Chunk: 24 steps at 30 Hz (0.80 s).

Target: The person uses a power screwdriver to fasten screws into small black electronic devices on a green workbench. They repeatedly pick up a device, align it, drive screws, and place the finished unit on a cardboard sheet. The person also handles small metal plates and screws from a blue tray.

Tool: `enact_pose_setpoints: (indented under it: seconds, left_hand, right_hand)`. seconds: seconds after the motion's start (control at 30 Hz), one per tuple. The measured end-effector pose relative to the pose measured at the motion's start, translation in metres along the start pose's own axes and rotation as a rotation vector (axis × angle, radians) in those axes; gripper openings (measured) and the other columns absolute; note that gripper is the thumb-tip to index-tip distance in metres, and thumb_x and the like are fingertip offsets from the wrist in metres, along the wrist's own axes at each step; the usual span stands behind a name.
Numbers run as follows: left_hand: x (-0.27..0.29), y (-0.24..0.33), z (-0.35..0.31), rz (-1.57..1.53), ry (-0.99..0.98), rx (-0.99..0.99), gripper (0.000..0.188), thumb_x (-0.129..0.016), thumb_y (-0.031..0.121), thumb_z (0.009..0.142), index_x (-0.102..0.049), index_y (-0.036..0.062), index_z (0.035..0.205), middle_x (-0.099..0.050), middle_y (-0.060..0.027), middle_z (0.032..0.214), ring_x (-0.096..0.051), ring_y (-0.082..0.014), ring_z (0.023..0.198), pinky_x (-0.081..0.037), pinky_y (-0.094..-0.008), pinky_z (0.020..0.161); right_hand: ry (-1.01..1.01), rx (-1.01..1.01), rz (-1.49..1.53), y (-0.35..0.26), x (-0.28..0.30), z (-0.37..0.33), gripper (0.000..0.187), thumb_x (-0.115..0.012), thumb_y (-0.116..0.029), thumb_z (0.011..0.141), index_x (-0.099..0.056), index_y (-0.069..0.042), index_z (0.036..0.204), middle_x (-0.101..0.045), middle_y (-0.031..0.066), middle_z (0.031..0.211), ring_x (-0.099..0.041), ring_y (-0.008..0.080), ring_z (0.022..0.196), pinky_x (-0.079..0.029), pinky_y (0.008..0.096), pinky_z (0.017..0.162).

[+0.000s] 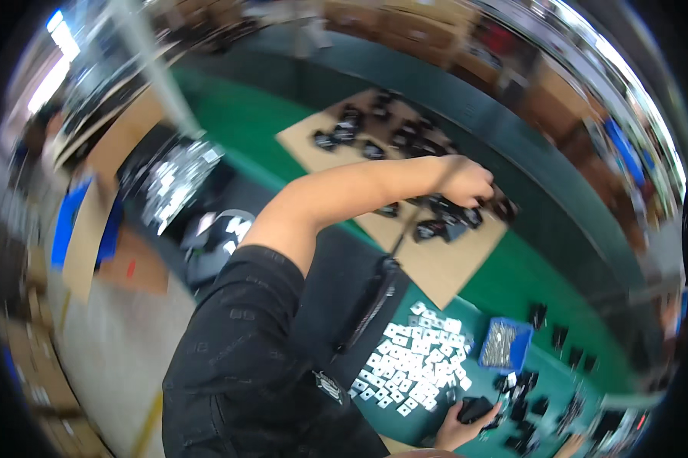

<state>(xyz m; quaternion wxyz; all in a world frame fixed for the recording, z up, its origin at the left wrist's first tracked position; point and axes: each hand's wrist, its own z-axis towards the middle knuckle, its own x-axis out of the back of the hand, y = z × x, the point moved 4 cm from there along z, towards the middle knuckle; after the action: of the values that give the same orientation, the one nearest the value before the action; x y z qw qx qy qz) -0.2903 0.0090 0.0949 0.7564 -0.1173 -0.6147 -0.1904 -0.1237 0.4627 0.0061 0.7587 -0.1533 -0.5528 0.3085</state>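
Observation:
My left arm, in a black short sleeve, stretches across to a sheet of cardboard [435,278] that bears several small black parts [370,149]. At its right side my left hand [466,183] curls down over a cluster of black parts [439,227]; the fingers look closed, but what is in them is hidden and blurred. Low in the view, my right hand [457,432] grips a black plastic part [475,410]. Beside this hand lies a wide spread of small white square pieces [416,359], with more black parts [521,404] on its other side.
A dark elongated tool [370,301] hangs on a cord near my left arm. A blue bin [528,345] of small metal pieces stands on the green bench [504,271]. Shiny bagged items [180,179] and cardboard boxes are at the left. Fingers of another hand [570,446] show lower right.

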Motion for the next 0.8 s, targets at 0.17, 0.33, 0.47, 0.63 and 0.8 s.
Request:
enact_pose_setpoints:
  seconds: [0.17, 0.33, 0.47, 0.63, 0.8]
  left_hand:
    - [0.081, 0.008, -0.144, 0.022, -0.012, 0.203, 0.028, -0.061, 0.027, 0.079, -0.064, 0.0081, 0.100, -0.062, -0.0129, 0.097, -0.062, -0.0335, 0.089, -0.050, -0.0440, 0.076]
    - [0.131, 0.046, -0.300, -0.155, 0.161, 0.421, 0.028, -0.060, 0.026, 0.085, -0.063, 0.0051, 0.103, -0.064, -0.0153, 0.094, -0.061, -0.0341, 0.089, -0.050, -0.0425, 0.077]
    - [0.143, 0.087, -0.412, -0.241, 0.414, 0.663, 0.021, -0.062, 0.021, 0.086, -0.064, 0.0045, 0.099, -0.066, -0.0119, 0.091, -0.064, -0.0276, 0.083, -0.051, -0.0364, 0.072]
    - [0.125, 0.119, -0.563, -0.258, 0.926, 1.064, 0.014, -0.063, 0.012, 0.087, -0.067, -0.0013, 0.090, -0.069, -0.0073, 0.084, -0.064, -0.0124, 0.075, -0.050, -0.0262, 0.067]
    - [0.077, 0.153, -0.780, -0.477, 1.734, 1.492, 0.020, -0.053, 0.020, 0.093, -0.065, 0.0042, 0.096, -0.067, -0.0040, 0.087, -0.057, -0.0066, 0.066, -0.046, -0.0206, 0.058]
  right_hand:
    - [-0.065, 0.275, -0.305, -0.035, 0.010, 0.024, 0.085, -0.078, -0.028, 0.068, -0.039, -0.002, 0.138, -0.054, 0.0245, 0.119, -0.058, 0.0377, 0.100, -0.052, 0.0444, 0.082]
    - [-0.078, 0.504, -0.343, 0.083, -0.016, 0.034, 0.078, -0.072, -0.043, 0.074, -0.043, -0.005, 0.137, -0.052, 0.0259, 0.123, -0.053, 0.0426, 0.108, -0.046, 0.0490, 0.088]
    - [0.002, 0.700, -0.398, 0.173, -0.045, 0.045, 0.075, -0.070, -0.046, 0.077, -0.045, -0.006, 0.135, -0.052, 0.0264, 0.123, -0.052, 0.0436, 0.109, -0.045, 0.0499, 0.089]
    - [-0.081, 0.642, -0.394, 0.046, -0.015, 0.030, 0.071, -0.070, -0.042, 0.077, -0.048, -0.003, 0.131, -0.055, 0.0267, 0.118, -0.055, 0.0413, 0.105, -0.046, 0.0475, 0.088]
    - [-0.167, 0.672, -0.395, -0.009, -0.020, 0.030, 0.066, -0.072, -0.036, 0.076, -0.051, 0.000, 0.128, -0.058, 0.0268, 0.113, -0.059, 0.0386, 0.100, -0.048, 0.0446, 0.087]
